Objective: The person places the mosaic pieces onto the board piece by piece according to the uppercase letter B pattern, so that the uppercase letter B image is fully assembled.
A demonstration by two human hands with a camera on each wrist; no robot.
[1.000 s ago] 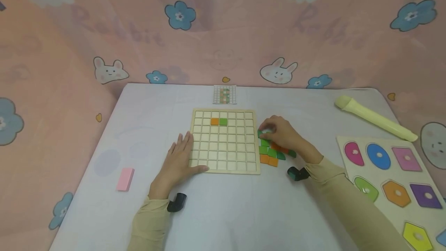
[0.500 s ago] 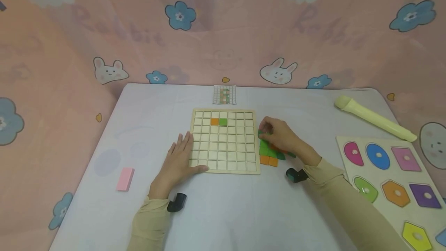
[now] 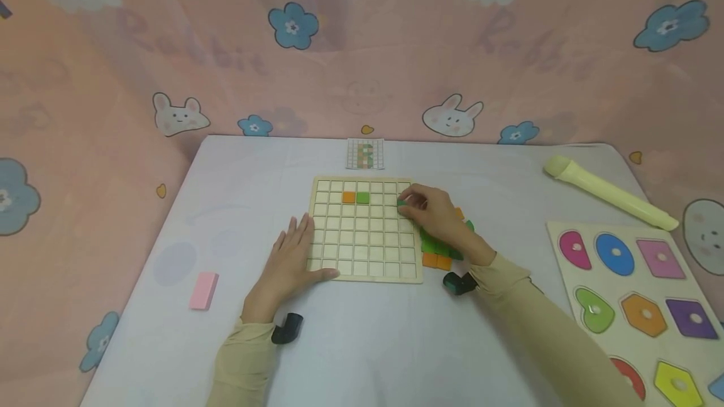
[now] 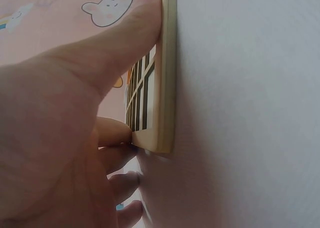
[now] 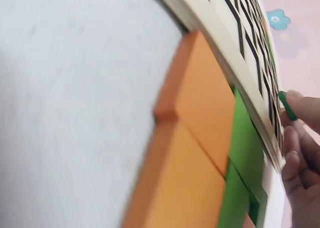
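Note:
A pale wooden grid board [image 3: 362,247] lies on the white table, with an orange square tile [image 3: 349,197] and a light green square tile [image 3: 362,197] side by side in its upper rows. My left hand [image 3: 287,264] rests against the board's lower left corner, its fingers along the left side and thumb on the front rim. Above the board's right side, my right hand [image 3: 432,211] pinches a small dark green piece [image 5: 288,106] between thumb and fingertip. The piece's full shape is covered by the fingers. Beneath that hand, green tiles [image 3: 432,245] and orange tiles [image 3: 437,261] are partly hidden.
Behind the board lies a small printed pattern card [image 3: 365,154]. A pink block [image 3: 203,291] is at the left. On the right are a yellow microphone-shaped object [image 3: 611,193] and a knobbed shape puzzle [image 3: 613,287]. A pink patterned cloth [image 3: 362,49] hangs at the back.
My right hand has moved left from the tile pile to above the board's right columns, carrying the dark green piece. The left hand and the board have stayed in place.

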